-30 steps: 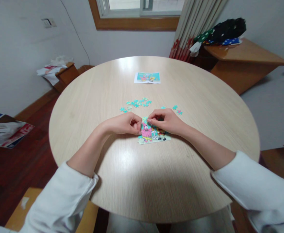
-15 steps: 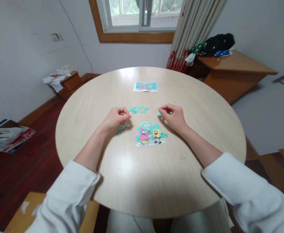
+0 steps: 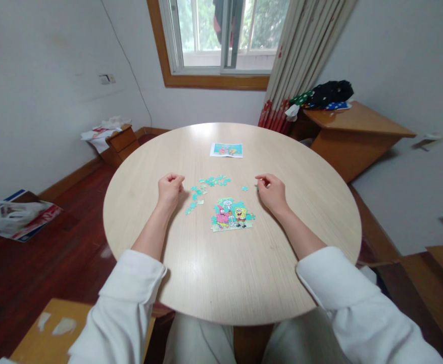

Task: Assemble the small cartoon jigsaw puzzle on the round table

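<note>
1. curling its fingers inward, the left hand (image 3: 170, 189) is over the left half of the tabletop (image 3: 225, 283); i cannot tell whether it pinches anything.
2. the right hand (image 3: 271, 192) is over the right half, thumb and forefinger bent close to each other; a partly hidden piece (image 3: 258, 188) shows beside the fingertips, and i cannot tell whether they grip it.
3. between the hands, nearer the tabletop's near edge than they are, lies the joined puzzle (image 3: 222, 217), flat, showing a pink figure, a pale one and a yellow one on turquoise; its upper and side borders are ragged, and neither hand touches it.
4. loose pieces (image 3: 209, 181), mostly turquoise, lie in a curve from beyond the puzzle round toward the tabletop's left edge.
5. a single piece (image 3: 245, 188) lies between that curve and the right hand.
6. near the tabletop's far edge lies a printed picture (image 3: 227, 150) with similar figures, well apart from both hands.
</note>
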### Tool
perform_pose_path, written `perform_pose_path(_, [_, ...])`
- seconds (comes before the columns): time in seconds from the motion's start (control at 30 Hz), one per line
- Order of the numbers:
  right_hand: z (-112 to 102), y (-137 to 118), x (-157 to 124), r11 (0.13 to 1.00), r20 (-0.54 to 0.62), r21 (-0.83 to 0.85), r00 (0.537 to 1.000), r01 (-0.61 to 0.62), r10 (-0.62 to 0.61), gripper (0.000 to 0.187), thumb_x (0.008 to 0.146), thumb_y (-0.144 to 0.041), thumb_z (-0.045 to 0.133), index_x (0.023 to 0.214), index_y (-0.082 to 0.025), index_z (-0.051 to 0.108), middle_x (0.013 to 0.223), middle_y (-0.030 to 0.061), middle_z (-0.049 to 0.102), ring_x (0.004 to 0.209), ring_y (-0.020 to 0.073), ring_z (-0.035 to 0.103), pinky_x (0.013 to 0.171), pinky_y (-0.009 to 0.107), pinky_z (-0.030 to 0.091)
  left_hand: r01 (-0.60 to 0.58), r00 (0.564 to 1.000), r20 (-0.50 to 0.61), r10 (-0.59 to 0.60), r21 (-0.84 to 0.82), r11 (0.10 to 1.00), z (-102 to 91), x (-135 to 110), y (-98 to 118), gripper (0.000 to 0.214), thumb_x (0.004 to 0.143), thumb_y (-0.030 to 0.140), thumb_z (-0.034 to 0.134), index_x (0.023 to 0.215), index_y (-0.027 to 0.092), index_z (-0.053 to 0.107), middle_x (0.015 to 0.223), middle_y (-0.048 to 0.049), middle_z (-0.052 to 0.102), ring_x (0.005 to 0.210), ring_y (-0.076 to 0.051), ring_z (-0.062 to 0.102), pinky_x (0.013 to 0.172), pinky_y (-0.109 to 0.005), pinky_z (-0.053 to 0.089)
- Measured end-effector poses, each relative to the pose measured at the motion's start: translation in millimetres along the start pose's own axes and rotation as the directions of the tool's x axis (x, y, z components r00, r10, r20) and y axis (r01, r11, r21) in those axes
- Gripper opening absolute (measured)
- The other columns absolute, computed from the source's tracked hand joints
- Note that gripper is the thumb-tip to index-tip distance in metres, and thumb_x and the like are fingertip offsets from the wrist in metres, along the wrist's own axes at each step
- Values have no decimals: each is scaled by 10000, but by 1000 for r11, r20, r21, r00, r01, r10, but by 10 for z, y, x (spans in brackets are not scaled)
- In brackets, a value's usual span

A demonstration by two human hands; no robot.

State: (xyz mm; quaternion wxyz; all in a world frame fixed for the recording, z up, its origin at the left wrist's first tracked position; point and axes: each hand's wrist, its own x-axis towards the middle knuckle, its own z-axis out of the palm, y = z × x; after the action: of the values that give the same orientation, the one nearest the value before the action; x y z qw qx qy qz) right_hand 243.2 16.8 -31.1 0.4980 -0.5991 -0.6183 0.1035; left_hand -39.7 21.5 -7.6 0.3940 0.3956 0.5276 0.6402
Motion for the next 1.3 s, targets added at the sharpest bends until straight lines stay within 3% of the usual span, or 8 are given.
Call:
perform_pose_path(0.17, [14,116,38,999,-69,-24,997,-36,34,251,728,-175,448,790,-152,691,783,89,648,690,190,545,733,345,454,68,990,-127,-57,82,994,24,-55,-37,142,642,186,585,570,188,462,405,99,364,379,-58,311,419,-194,233])
perform_pose_path(0.27, [30,193,72,990,-114,13,984,-138,139,272,706,-177,454,812,-142,703,773,79,635,684,182,545,724,338,460,82,988,-138,-70,81,993,51,-98,-67,125,665,224,601,620,183,492,435,99,373,397,-63,326,433,-195,247])
perform_pose_path(0.47, [47,259,117,961,-144,120,953,-249,265,270,682,-186,467,803,-133,702,755,76,640,669,178,533,685,325,444,-110,979,-131,154,291,950,84,-80,-202,158,742,219,578,597,162,553,550,37,508,543,-100,469,563,-212,364])
perform_pose_path(0.57, [45,244,122,954,-135,141,949,-266,284,258,671,-181,472,781,-128,699,738,69,632,656,174,523,674,326,429,-189,975,-27,220,414,891,123,-16,-264,132,779,169,546,680,153,632,664,-23,634,665,-144,582,679,-241,427])
perform_pose_path(0.7, [46,223,122,948,-119,164,948,-274,294,250,670,-190,471,764,-129,694,716,54,620,642,165,512,653,317,415,-302,952,217,214,564,769,197,83,-326,221,819,127,492,872,133,707,983,-129,728,960,-212,656,908,-303,448])
perform_pose_path(0.9, [23,199,158,940,2,181,956,-290,295,256,666,-203,496,800,-116,696,697,45,626,610,146,513,616,295,410,-559,817,546,186,671,487,202,134,-388,337,867,179,448,1095,148,695,1245,-145,657,1197,-249,576,1075,-389,373])
perform_pose_path(1.03, [-81,252,220,931,163,138,935,-338,315,248,687,-243,551,836,-125,710,663,32,633,607,140,541,603,275,424,-624,771,619,149,687,373,157,139,-383,374,878,183,401,1109,169,695,1262,-113,652,1244,-227,545,1095,-381,358])
perform_pose_path(1.3, [-388,334,253,938,282,-126,896,-321,345,151,711,-220,612,778,-142,722,693,67,683,663,163,598,668,298,458,-601,784,601,156,672,432,143,159,-337,356,868,208,394,991,162,725,1166,-100,702,1146,-226,606,1021,-343,424])
